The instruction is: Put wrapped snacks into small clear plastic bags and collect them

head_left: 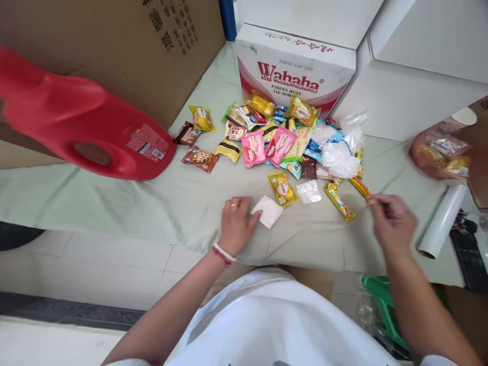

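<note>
My right hand (393,221) pinches the near end of a slim yellow-and-orange wrapped snack stick (360,187). Just left of it, a similar yellow snack stick (340,202) lies on the cloth. My left hand (237,223) rests on the cloth with thumb and fingers apart, the thumb at the edge of a flat white square packet (269,211). Beyond that packet are a yellow-wrapped cake (282,188) and a clear-white square packet (309,191). Farther back spreads a heap of mixed snacks, with two pink wafer packs (281,146) on its front side and crumpled clear plastic (340,159) on its right.
A large red jug (114,101) stands at the left before a brown carton (125,30). The white Wahaba-style water box (297,76) backs the heap. At the right are a reddish bowl with wrapped cakes (438,152), a plastic film roll (444,221) and a dark phone-like object (470,259).
</note>
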Available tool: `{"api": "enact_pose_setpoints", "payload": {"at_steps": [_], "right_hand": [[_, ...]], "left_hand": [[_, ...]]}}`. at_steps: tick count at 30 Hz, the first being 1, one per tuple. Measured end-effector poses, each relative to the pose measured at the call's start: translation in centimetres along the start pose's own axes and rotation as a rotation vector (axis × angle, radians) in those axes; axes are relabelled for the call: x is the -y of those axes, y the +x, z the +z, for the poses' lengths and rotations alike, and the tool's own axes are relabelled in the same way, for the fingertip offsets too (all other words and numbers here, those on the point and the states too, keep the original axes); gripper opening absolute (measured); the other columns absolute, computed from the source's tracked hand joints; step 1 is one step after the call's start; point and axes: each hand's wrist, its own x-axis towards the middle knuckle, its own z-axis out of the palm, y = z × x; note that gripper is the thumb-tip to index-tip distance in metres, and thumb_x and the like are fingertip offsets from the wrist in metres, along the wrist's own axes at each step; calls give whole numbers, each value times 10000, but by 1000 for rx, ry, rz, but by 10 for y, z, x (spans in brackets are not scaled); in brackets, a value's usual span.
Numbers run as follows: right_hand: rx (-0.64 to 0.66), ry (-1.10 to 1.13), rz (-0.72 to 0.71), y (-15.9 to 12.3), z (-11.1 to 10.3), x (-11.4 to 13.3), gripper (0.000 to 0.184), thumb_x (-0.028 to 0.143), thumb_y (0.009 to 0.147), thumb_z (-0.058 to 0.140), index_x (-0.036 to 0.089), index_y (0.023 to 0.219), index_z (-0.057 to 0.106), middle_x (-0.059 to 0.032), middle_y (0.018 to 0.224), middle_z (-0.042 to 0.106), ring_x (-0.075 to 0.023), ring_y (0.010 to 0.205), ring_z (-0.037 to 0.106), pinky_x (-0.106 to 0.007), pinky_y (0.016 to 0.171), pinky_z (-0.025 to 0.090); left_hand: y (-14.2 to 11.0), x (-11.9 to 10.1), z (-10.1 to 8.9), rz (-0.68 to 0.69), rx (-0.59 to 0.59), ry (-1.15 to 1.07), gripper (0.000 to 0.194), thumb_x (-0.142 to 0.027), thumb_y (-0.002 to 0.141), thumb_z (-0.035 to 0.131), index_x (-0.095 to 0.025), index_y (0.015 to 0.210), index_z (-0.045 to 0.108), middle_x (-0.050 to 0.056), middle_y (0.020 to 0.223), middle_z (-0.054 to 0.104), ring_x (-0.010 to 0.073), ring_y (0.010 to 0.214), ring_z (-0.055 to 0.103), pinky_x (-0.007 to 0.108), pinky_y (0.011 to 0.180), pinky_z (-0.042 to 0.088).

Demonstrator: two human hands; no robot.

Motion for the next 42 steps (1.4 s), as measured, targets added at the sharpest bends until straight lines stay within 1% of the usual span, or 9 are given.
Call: {"api": "enact_pose_setpoints", "payload": {"at_steps": [3,6,10,15,20,24,32,39,42], "right_hand": [[313,230,-113,-52,32,51,240,418,955,590,238,970,747,-67,859,697,-191,702,613,-338,668,492],[344,279,-106,-64,60,76,250,396,955,568,223,979,746,-34,826,670,-160,631,554,-297,636,467],[222,71,-55,-46,82,73,279,338,924,562,178,1080,729,-83,1011,687,-165,672,563,-322,737,486],[442,-232,-68,-26,94,62,227,275,885,589,170,1022,736,-132,1063,672,-230,859,610,-314,744,439],[412,19,64,-36,91,55,184,323,850,576,175,836,684,-62,844,668,-189,739,566,-298,705,426],[348,338,235,-56,81,51,292,454,843,578,177,887,661,-20,739,630,-158,615,486,-287,609,415],[240,274,94,-65,61,66,338,480,874,587,185,976,715,-86,943,672,-154,651,496,-329,692,458],[870,860,316,-83,46,100,442,608,750,789,185,866,736,2,722,616,-97,591,436,-238,550,338],[868,927,395,-91,51,105,450,581,674,855,170,799,720,21,672,588,-76,560,414,-221,512,312]], "left_hand": [[7,-4,6,51,95,-71,159,-228,935,551,-219,973,705,85,976,700,277,985,626,411,878,471],[-1,-2,1,126,52,-211,189,-195,957,505,-213,941,692,65,935,704,240,933,637,374,841,465],[-21,8,-8,117,-60,-282,170,-212,964,496,-203,942,664,68,913,675,236,915,629,363,830,478],[-32,14,-5,-3,-135,-238,214,-278,942,570,-165,1111,639,135,1130,648,253,973,636,367,840,504],[-27,13,-1,2,50,-109,142,-227,937,557,-195,954,695,100,994,670,252,902,641,347,774,476],[-28,6,-1,53,35,-393,142,-196,923,555,-199,875,689,46,859,657,188,788,615,307,753,474],[-44,-24,-12,238,-46,-731,225,-228,962,569,-213,1169,655,11,875,643,136,779,600,263,744,497],[-41,-33,-14,405,36,-680,187,-188,991,521,-223,1016,703,34,923,684,148,860,642,281,782,522],[-43,-35,-8,324,-67,-650,139,-220,952,587,-223,1039,696,66,1039,673,178,962,638,313,821,535]]}}
